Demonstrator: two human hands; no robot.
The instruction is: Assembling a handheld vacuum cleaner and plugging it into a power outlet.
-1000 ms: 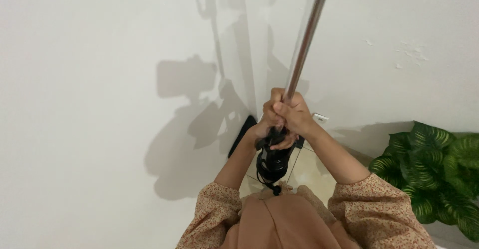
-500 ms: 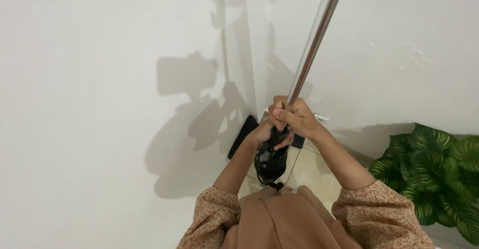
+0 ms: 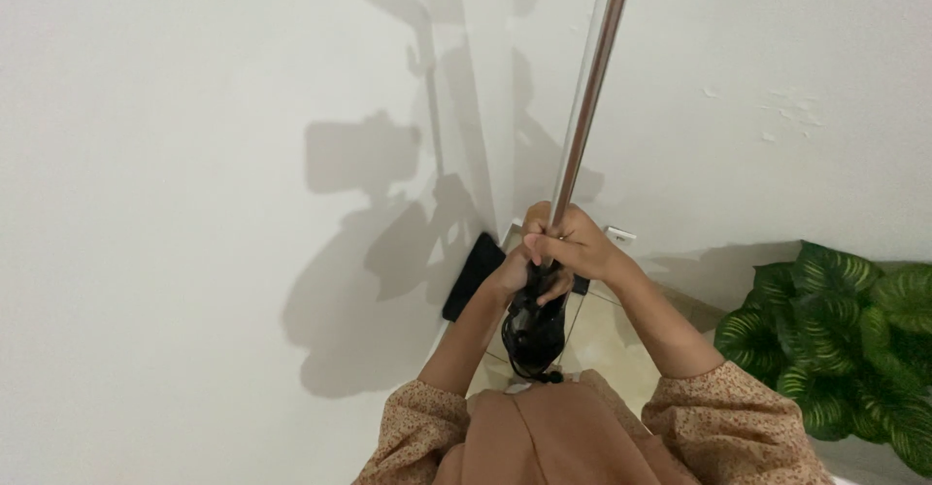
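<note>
Both my arms reach up and forward, wrists close together. My right hand (image 3: 575, 242) has its fingers (image 3: 540, 244) clenched around the metal pole (image 3: 585, 106), which runs up past the top edge. My left hand (image 3: 513, 273) sits just below, touching the right, its fingers mostly hidden, seemingly gripping the same pole. A black bundle (image 3: 534, 334) hangs beneath my hands; I cannot make out what it is. A leafy plant (image 3: 845, 349) stands at the right.

A leafy green plant (image 3: 845, 349) stands by the white wall (image 3: 175, 155).
</note>
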